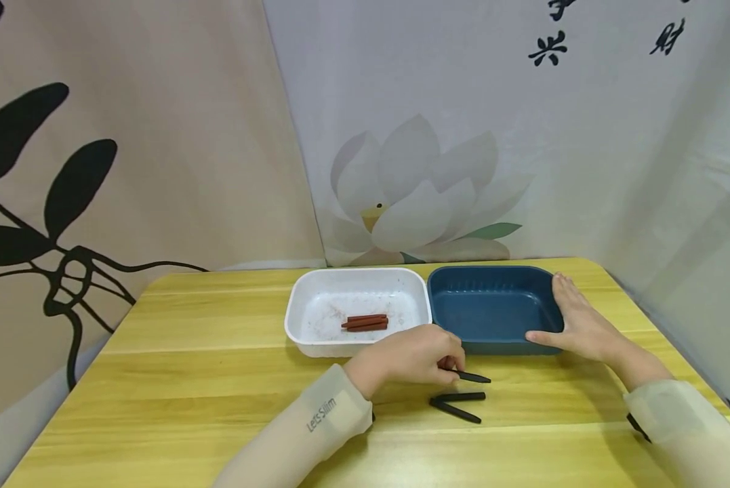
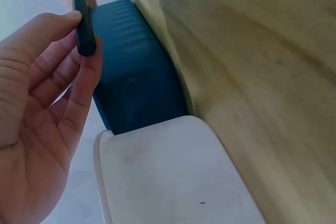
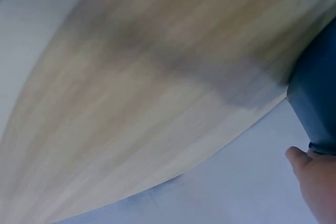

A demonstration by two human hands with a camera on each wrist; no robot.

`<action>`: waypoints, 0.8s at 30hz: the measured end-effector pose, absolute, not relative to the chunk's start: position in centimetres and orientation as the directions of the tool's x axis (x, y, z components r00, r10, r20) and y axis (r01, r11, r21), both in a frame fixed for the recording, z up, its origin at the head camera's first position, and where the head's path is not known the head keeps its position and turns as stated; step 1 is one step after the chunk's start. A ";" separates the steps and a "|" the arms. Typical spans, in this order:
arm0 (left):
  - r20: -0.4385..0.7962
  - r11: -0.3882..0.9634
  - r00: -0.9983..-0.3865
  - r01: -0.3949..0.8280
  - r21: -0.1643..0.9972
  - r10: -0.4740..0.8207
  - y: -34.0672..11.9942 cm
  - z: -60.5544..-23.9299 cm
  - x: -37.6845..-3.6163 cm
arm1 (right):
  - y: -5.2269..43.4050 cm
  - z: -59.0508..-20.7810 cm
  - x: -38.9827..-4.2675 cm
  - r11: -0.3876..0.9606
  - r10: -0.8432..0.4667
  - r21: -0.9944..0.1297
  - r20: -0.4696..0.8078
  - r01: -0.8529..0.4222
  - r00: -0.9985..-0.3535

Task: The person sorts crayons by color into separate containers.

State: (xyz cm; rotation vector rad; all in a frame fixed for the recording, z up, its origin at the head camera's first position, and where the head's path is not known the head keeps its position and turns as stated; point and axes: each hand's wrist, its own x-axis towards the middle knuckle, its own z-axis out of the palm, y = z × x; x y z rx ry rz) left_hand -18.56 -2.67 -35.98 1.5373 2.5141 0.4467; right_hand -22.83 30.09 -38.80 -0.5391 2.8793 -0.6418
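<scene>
The black stick (image 1: 471, 377) is short, slim and matte, with a rounded end, and looks like dull rubber or plastic. The left hand (image 1: 410, 354) pinches it between thumb and curled fingertips just above the table (image 1: 188, 379), in front of the gap between the two trays. In the left wrist view the same stick (image 2: 83, 24) stands clamped at the tips of the fingers (image 2: 79, 85). Two more black sticks (image 1: 456, 404) lie on the table just beside it, meeting at one end in a narrow V.

The right hand (image 1: 575, 322) rests against the right wall of the blue tray (image 1: 493, 308), fingers straight along the rim and thumb along the front edge.

The blue tray is rectangular with rounded corners and a ribbed floor, of smooth plastic. Touching its left side is a white tray (image 1: 322, 325) of the same shape, its floor smeared reddish, holding a small bundle of red-brown sticks (image 1: 365, 322).

The table is yellow wood-grain with pale streaks and a rounded far corner. Behind it hang fabric backdrops: beige with black leaves on the left, grey with a white lotus and black characters on the right.
</scene>
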 end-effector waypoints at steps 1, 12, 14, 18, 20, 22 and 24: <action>0.021 0.432 -0.465 0.838 0.332 0.885 -2.6 -35.9 -18.6 | 30.1 -38.8 -22.8 0.844 -0.375 -0.434 -0.060 -0.314 -0.925; 0.046 0.413 -0.454 0.844 0.342 0.890 -1.3 -35.1 -19.8 | 30.1 -38.9 -22.6 0.844 -0.372 -0.436 -0.057 -0.312 -0.927; 0.059 0.413 -0.458 0.845 0.340 0.887 -1.1 -34.8 -20.1 | 30.0 -39.0 -22.6 0.845 -0.368 -0.437 -0.059 -0.308 -0.928; 0.084 0.413 -0.464 0.846 0.337 0.882 -0.9 -34.4 -20.8 | 29.8 -38.9 -22.7 0.846 -0.363 -0.441 -0.062 -0.301 -0.930; 0.100 0.413 -0.467 0.848 0.333 0.878 -0.8 -34.3 -21.1 | 29.8 -38.8 -22.7 0.846 -0.361 -0.441 -0.065 -0.298 -0.930; 0.115 0.414 -0.470 0.851 0.323 0.875 -0.6 -34.3 -21.5 | 29.9 -38.7 -22.8 0.847 -0.361 -0.440 -0.063 -0.299 -0.930; 0.124 0.420 -0.477 0.850 0.318 0.870 -0.5 -34.3 -22.0 | 30.0 -38.7 -22.8 0.847 -0.361 -0.440 -0.062 -0.299 -0.930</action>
